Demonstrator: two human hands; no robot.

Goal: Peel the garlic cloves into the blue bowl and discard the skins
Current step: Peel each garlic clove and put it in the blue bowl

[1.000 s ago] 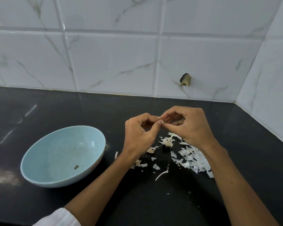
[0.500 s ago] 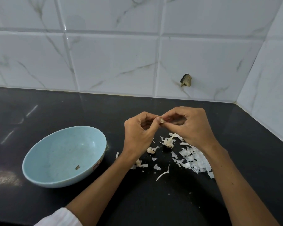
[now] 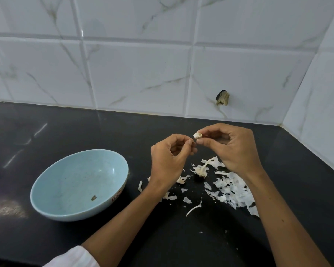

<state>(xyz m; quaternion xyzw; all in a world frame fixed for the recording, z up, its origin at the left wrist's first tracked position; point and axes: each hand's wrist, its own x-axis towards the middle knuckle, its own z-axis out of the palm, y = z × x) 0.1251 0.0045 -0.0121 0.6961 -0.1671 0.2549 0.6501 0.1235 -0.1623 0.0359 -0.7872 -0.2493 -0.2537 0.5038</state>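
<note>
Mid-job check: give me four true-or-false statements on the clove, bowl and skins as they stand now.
1. The right hand pinches a garlic clove. True.
2. The blue bowl holds several peeled cloves. False: only a small dark scrap shows in it.
3. The skins lie on the counter, right of the bowl. True.
4. The clove is held over the bowl. False: it is held to the right of the bowl, over the counter.

The black countertop (image 3: 66, 128) carries an upright blue bowl (image 3: 75, 180) on the left. To its right lie scattered white garlic skins (image 3: 231, 191), thickest at the far right. A bare garlic stalk (image 3: 201, 170) lies among them, and a curled sliver (image 3: 194, 210) lies nearer the front.
</note>
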